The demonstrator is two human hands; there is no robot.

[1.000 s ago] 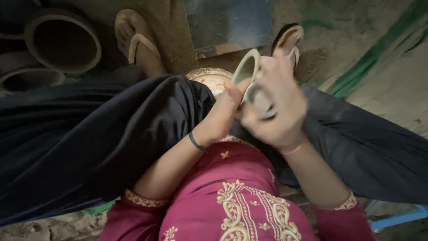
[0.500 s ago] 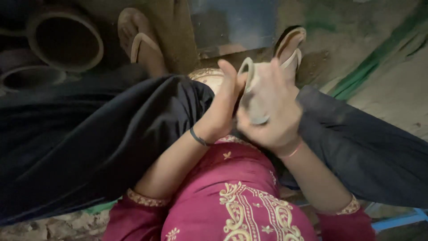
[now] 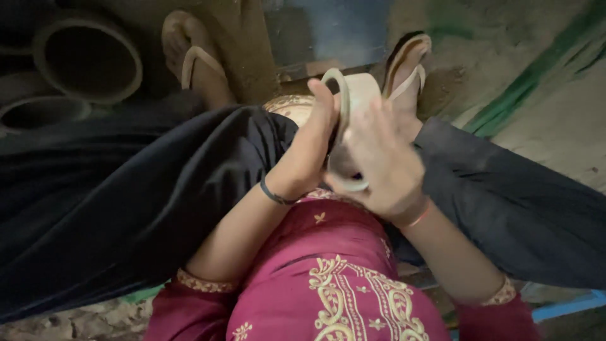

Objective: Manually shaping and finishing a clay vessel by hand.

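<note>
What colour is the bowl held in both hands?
Pale beige, clay-like bowl, between left hand and right hand; head view.

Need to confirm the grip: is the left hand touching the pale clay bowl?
Touching. The head view shows the left hand pressed flat against the pale clay bowl, with the right hand wrapped around its other side.

The ground (image 3: 543, 38) is bare packed earth, brown and rough, with a faded green painted stripe (image 3: 536, 82) running diagonally across its right part. Two feet in pale flip-flop sandals rest on it: the left sandal (image 3: 192, 60) near the top middle-left, the right sandal (image 3: 407, 63) further right, well apart. Between them stands a blue-grey flat panel (image 3: 328, 28). At the far left, two round clay pots (image 3: 88, 60) sit on the ground, just beside each other, open mouths showing. A blue strip (image 3: 568, 306) lies at the lower right edge.
</note>
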